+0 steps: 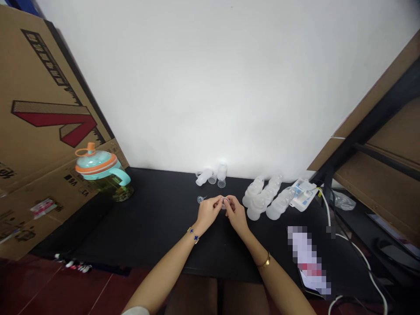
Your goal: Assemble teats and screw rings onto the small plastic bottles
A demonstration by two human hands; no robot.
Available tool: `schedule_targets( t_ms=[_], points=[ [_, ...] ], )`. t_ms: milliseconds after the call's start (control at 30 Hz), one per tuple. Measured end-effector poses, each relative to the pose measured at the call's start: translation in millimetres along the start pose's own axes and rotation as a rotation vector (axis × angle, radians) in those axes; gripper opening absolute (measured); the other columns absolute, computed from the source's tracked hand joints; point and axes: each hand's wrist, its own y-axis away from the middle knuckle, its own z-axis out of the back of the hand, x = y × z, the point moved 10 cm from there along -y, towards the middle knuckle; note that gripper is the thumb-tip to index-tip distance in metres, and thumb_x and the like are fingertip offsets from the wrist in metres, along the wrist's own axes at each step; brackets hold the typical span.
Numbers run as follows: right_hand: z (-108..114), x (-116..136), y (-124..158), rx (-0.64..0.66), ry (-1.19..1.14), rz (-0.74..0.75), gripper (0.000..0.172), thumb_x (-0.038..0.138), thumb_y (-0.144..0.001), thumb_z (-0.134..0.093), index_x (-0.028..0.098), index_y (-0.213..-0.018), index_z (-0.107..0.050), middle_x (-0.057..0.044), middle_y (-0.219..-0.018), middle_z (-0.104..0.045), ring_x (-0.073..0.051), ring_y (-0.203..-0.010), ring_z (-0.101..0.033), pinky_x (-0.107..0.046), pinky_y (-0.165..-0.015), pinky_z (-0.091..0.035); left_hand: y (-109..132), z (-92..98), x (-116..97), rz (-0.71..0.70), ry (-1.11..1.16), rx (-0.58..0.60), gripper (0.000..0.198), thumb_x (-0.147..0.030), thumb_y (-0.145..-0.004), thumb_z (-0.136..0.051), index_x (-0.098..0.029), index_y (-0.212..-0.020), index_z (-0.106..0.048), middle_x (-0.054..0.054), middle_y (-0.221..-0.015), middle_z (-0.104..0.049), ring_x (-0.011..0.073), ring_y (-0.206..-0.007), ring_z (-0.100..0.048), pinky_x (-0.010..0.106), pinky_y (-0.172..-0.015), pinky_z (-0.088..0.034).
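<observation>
My left hand (208, 213) and my right hand (237, 215) meet over the middle of the black table (157, 218). Between their fingertips is a small clear plastic piece (225, 202) with a round rim, pinched from both sides and partly covered by the fingers. Just beyond my left hand lies another small clear round piece (201, 199). Farther back, near the wall, are a translucent plastic cup (222, 176) and a tipped-over one (204, 176), with a small clear part (212, 179) between them. To the right of my right hand, several translucent cups (257, 205) lie in nested rows.
A large jug (98, 168) with a turquoise and orange lid stands at the left, before a cardboard box (39, 131). At the right are a white-and-blue packet (303, 194), a phone with a blurred screen (310, 262), white cables (361, 253) and a dark rack frame (377, 118).
</observation>
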Motion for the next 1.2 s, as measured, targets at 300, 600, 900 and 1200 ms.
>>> schedule_targets(
  t_ms=[300,600,900,1200],
  points=[
    [0.6,2.7,0.3,0.009,0.01,-0.008,0.032,0.053,-0.096,-0.05,0.023,-0.099,-0.061,0.0,-0.075,-0.065,-0.014,-0.052,-0.058,-0.025,-0.05,-0.044,-0.5,-0.5,1.1,-0.002,-0.01,0.001,0.035,-0.037,-0.1,-0.047,-0.022,-0.096,-0.078,0.001,-0.07,-0.072,0.0152,-0.06,-0.061,0.024,-0.059,-0.038],
    [0.2,-0.4,-0.1,0.008,-0.001,-0.007,0.03,0.051,-0.097,-0.052,0.022,-0.1,-0.062,0.001,-0.074,-0.064,-0.014,-0.052,-0.058,-0.025,-0.05,-0.043,-0.9,-0.2,-0.8,0.001,-0.009,0.015,0.036,-0.038,-0.1,-0.046,-0.021,-0.093,-0.077,0.001,-0.068,-0.07,0.0146,-0.059,-0.06,0.023,-0.058,-0.037],
    [2.0,-2.4,-0.5,-0.011,0.008,-0.016,0.033,0.051,-0.096,-0.053,0.022,-0.102,-0.066,-0.001,-0.078,-0.068,-0.014,-0.053,-0.059,-0.025,-0.051,-0.046,0.8,1.4,1.0,0.032,0.012,-0.022,0.035,-0.038,-0.098,-0.048,-0.022,-0.094,-0.078,0.001,-0.068,-0.072,0.0152,-0.058,-0.061,0.024,-0.058,-0.038],
    [4.5,1.8,0.5,-0.038,0.051,-0.005,0.037,0.054,-0.096,-0.051,0.022,-0.104,-0.067,-0.003,-0.083,-0.069,-0.015,-0.058,-0.058,-0.027,-0.054,-0.049,1.4,2.1,7.9,0.086,0.136,-0.058,0.029,-0.031,-0.092,-0.056,-0.022,-0.108,-0.077,0.002,-0.077,-0.076,0.0152,-0.065,-0.066,0.024,-0.066,-0.049]
  ],
)
